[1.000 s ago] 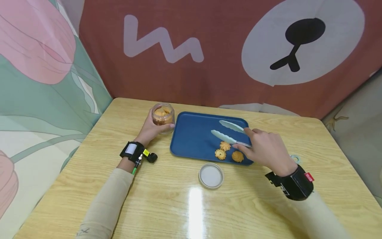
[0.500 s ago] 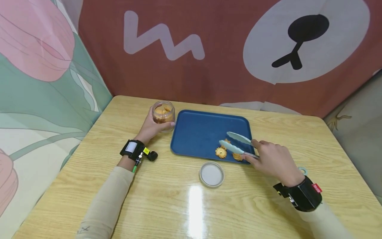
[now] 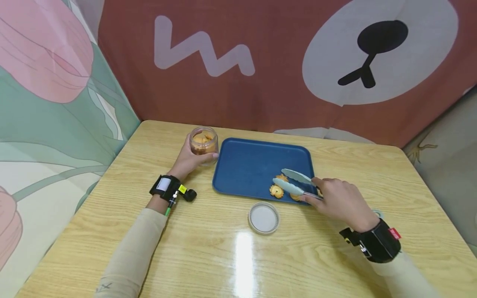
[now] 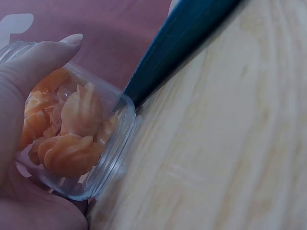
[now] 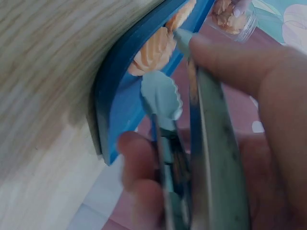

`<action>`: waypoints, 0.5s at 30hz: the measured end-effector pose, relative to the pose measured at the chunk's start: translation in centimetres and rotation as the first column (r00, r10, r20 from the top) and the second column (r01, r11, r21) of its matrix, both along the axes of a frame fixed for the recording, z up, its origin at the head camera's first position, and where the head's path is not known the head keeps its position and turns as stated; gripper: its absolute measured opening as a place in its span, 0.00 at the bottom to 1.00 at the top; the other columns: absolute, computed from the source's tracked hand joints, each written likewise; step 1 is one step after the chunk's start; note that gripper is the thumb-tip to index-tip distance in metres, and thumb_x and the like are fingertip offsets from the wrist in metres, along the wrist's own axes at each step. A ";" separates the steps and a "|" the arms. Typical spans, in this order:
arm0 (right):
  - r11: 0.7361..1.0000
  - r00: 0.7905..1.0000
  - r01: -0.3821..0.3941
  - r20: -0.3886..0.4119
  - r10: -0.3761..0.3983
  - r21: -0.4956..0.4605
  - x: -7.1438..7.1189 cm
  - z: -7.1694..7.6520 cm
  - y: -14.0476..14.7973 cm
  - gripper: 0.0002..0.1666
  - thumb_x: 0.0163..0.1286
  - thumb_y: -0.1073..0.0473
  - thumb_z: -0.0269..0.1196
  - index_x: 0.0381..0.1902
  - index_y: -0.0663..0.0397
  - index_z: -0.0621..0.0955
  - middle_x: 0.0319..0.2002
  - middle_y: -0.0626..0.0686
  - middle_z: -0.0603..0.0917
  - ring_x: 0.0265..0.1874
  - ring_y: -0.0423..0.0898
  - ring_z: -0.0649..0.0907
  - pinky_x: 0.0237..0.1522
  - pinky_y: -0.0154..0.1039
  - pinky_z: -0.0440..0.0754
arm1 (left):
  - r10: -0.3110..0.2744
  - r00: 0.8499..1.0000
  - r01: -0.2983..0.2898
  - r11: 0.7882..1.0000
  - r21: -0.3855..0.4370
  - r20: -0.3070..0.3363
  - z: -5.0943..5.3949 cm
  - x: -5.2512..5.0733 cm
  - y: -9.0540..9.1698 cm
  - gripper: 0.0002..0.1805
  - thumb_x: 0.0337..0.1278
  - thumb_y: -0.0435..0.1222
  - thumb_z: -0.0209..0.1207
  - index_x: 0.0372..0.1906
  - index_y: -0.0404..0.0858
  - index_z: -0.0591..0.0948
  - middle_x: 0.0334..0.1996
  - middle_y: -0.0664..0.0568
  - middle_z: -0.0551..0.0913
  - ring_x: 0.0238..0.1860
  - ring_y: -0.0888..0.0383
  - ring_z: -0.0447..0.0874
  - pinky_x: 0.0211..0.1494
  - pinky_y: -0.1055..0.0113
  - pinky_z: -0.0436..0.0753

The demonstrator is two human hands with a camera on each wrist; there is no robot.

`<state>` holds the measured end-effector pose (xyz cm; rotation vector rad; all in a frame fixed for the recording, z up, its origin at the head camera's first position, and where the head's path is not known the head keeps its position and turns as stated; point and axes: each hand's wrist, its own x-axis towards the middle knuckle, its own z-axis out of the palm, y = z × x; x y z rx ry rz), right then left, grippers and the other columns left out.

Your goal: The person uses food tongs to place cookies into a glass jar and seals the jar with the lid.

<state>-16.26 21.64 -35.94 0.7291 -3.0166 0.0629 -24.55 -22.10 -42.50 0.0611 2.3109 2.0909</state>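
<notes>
Head view, progress: lid [image 3: 263,218] already off, lying on the surface [image 3: 201,256] near the close edge of the blue tray [image 3: 246,163]; cookies [image 3: 276,191] on the tray, more inside the jar [image 3: 214,147]. Judged part-way.
Tray cookies: three made out, bunched toward the near right corner; two partly covered by the tongs [image 3: 288,188].
Jar stock: several pieces, seen through clear wall in left wrist view; exact count hidden. Jar looks upright, at the tray's left end; touching or just beside it, cannot tell.
Left hand [image 3: 190,159]: thumb and fingers wrapped round the jar, appears to steady it.
Right hand [image 3: 340,200]: curled about the tongs, thumb one side, fingers the other; tong tips spread apart above the cookies.
Left to do: by judgement, a pick with the tongs; no cookie plainly clamped yet. Tip contact with a cookie, cannot tell.
In the way: near tong arm masks cookies from above; raised tray rim sits close by; neighbouring pieces may get nudged.
Lid position: well clear of the tongs, between the two forearms; no obstacle, by the look of it.
Around: black strap on left wrist [image 3: 165,188], another on right wrist [image 3: 376,242]; printed brown backdrop [image 3: 261,101] behind the surface.
</notes>
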 end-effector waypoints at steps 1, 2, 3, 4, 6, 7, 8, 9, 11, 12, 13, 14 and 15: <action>1.000 1.000 -0.001 0.009 0.001 -0.005 0.0 0.0 -0.1 0.35 0.69 0.38 0.70 0.57 0.63 0.85 0.22 0.48 0.77 0.20 0.41 0.73 0.19 0.36 0.64 | 0.002 1.000 -0.002 1.000 -0.002 -0.002 -0.2 -0.1 -0.1 0.58 0.53 0.36 0.78 0.82 0.57 0.53 0.76 0.42 0.65 0.77 0.47 0.66 0.81 0.49 0.66; 1.000 1.000 -0.002 0.012 0.002 -0.006 -0.1 0.1 -0.2 0.34 0.69 0.39 0.70 0.57 0.63 0.85 0.21 0.47 0.75 0.19 0.41 0.72 0.19 0.36 0.63 | 0.003 1.000 -0.003 1.000 -0.003 -0.004 -0.4 -0.2 -0.2 0.58 0.53 0.36 0.78 0.82 0.58 0.54 0.76 0.42 0.65 0.77 0.47 0.66 0.81 0.49 0.66; 1.000 1.000 -0.004 0.009 0.004 -0.008 -0.1 0.1 -0.3 0.33 0.69 0.39 0.70 0.56 0.62 0.85 0.21 0.47 0.75 0.19 0.41 0.71 0.19 0.36 0.63 | 0.005 1.000 -0.005 1.000 -0.004 -0.007 -0.6 -0.2 -0.2 0.58 0.53 0.36 0.78 0.82 0.58 0.54 0.76 0.43 0.65 0.76 0.47 0.67 0.81 0.49 0.67; 1.000 1.000 -0.010 0.003 0.010 -0.011 -0.2 0.1 -0.3 0.32 0.69 0.40 0.71 0.56 0.62 0.86 0.22 0.47 0.75 0.19 0.41 0.71 0.19 0.35 0.63 | 0.004 1.000 -0.005 1.000 -0.005 -0.009 -0.7 -0.3 -0.3 0.58 0.53 0.37 0.78 0.82 0.58 0.54 0.76 0.43 0.65 0.76 0.47 0.67 0.81 0.49 0.67; 1.000 1.000 -0.017 -0.011 0.017 -0.011 -0.2 0.1 -0.4 0.32 0.69 0.41 0.71 0.56 0.62 0.86 0.23 0.48 0.77 0.19 0.41 0.71 0.19 0.35 0.63 | 0.006 1.000 -0.006 1.000 -0.009 -0.011 -0.8 -0.3 -0.4 0.58 0.53 0.38 0.79 0.82 0.59 0.54 0.76 0.43 0.66 0.76 0.48 0.67 0.81 0.49 0.67; 1.000 1.000 -0.020 -0.019 0.020 -0.010 -0.2 0.1 -0.5 0.31 0.69 0.41 0.72 0.55 0.62 0.86 0.23 0.48 0.78 0.19 0.41 0.71 0.19 0.35 0.64 | 0.005 1.000 -0.005 1.000 -0.010 -0.011 -0.8 -0.3 -0.4 0.58 0.53 0.38 0.79 0.82 0.59 0.54 0.76 0.44 0.66 0.76 0.48 0.67 0.81 0.50 0.67; 1.000 0.999 -0.022 -0.027 0.021 -0.008 -0.3 0.1 -0.5 0.31 0.68 0.40 0.72 0.55 0.62 0.86 0.24 0.49 0.78 0.19 0.41 0.72 0.18 0.35 0.64 | 0.006 1.000 -0.006 1.000 -0.010 -0.011 -0.8 -0.3 -0.4 0.58 0.52 0.38 0.79 0.82 0.59 0.54 0.76 0.44 0.66 0.76 0.48 0.67 0.81 0.50 0.66; 1.000 0.999 -0.025 -0.037 0.025 -0.008 -0.3 0.1 -0.5 0.31 0.68 0.40 0.72 0.54 0.62 0.86 0.24 0.49 0.79 0.19 0.41 0.72 0.18 0.35 0.64 | 0.005 1.000 -0.005 1.000 -0.010 -0.010 -0.8 -0.3 -0.4 0.58 0.53 0.38 0.79 0.82 0.59 0.54 0.76 0.44 0.66 0.76 0.48 0.67 0.81 0.50 0.66; 0.999 0.998 -0.032 -0.060 0.032 -0.004 -0.4 0.2 -0.6 0.30 0.68 0.41 0.72 0.53 0.61 0.86 0.24 0.49 0.79 0.18 0.41 0.71 0.18 0.34 0.64 | 0.003 1.000 -0.003 1.000 -0.004 -0.008 -0.6 -0.2 -0.3 0.58 0.53 0.37 0.78 0.82 0.58 0.54 0.76 0.43 0.65 0.76 0.47 0.67 0.81 0.50 0.67; 0.999 0.997 -0.037 -0.072 0.037 -0.004 -0.4 0.3 -0.7 0.30 0.68 0.41 0.73 0.52 0.61 0.86 0.24 0.49 0.78 0.18 0.41 0.71 0.18 0.34 0.64 | 0.002 1.000 -0.002 1.000 -0.001 -0.005 -0.4 -0.2 -0.2 0.58 0.53 0.36 0.78 0.82 0.58 0.54 0.76 0.43 0.65 0.77 0.47 0.67 0.81 0.49 0.66; 0.999 0.995 -0.043 -0.087 0.043 -0.004 -0.5 0.3 -0.8 0.29 0.68 0.41 0.73 0.52 0.61 0.86 0.23 0.49 0.78 0.18 0.41 0.71 0.18 0.34 0.63 | 0.000 1.000 0.000 1.000 0.003 -0.003 -0.2 0.0 -0.2 0.57 0.53 0.36 0.78 0.82 0.58 0.54 0.76 0.42 0.65 0.77 0.47 0.67 0.81 0.49 0.67; 0.999 0.994 -0.050 -0.102 0.050 -0.005 -0.5 0.4 -0.9 0.29 0.68 0.41 0.73 0.51 0.60 0.87 0.23 0.49 0.78 0.18 0.41 0.71 0.18 0.34 0.63 | -0.002 1.000 0.002 1.000 0.007 0.000 0.0 0.1 -0.1 0.57 0.54 0.35 0.78 0.82 0.57 0.54 0.76 0.42 0.65 0.77 0.46 0.67 0.81 0.49 0.67; 0.998 0.991 -0.058 -0.117 0.057 -0.004 -0.6 0.5 -1.0 0.28 0.67 0.41 0.73 0.51 0.60 0.87 0.23 0.49 0.78 0.17 0.41 0.70 0.18 0.34 0.63 | -0.004 1.000 0.004 1.000 0.011 0.002 0.2 0.2 0.0 0.57 0.54 0.35 0.77 0.82 0.56 0.54 0.77 0.41 0.65 0.77 0.46 0.66 0.81 0.49 0.67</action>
